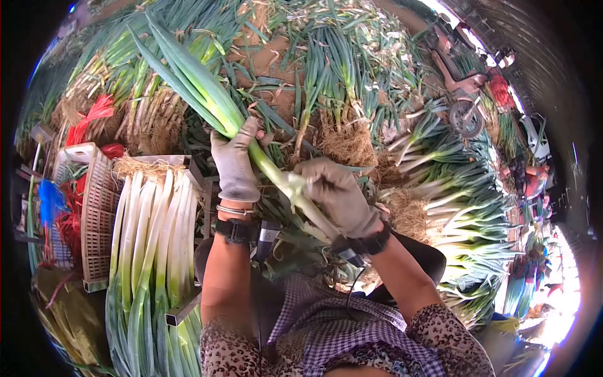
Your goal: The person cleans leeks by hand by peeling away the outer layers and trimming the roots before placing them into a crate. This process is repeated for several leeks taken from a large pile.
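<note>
- Left hand (235,164), in a grey knit glove, is wrapped shut around a long leek with a white stalk and flat green leaves (274,171). It grips right where the pale stalk opens into the leaf fan.
- Right hand (336,196), same kind of glove, is curled closed on the leek lower down, on the white part. The fingertips are bunched at the stalk, but I can't really tell whether they're pinching a loose outer layer.
- The leek is up in the air in front of the person's chest, on a slant. The leaves go up and to the left, and the root end points down toward the right wrist, hidden behind that hand.
- My guess on handling: it's light for its length, with a firm and fairly stiff white stalk and floppy leaves that crease or tear easily. The outer skin is probably a bit slick if damp, so the gloves help. The best hold looks like the firm stalk with two hands spread apart like this, not the leaves.
- Just left of the left forearm there's a neat stack of cleaned white-and-green leeks (147,232). It lies in a metal frame (179,311) with the root ends pointing away from the person.
- Further left are a beige slotted plastic crate (97,213) and some red plastic ties (94,113).
- Beyond the hands, heaps of untrimmed leeks with tangled brown roots (342,141) cover the ground. A red motorbike (465,100) sits at the upper right.
</note>
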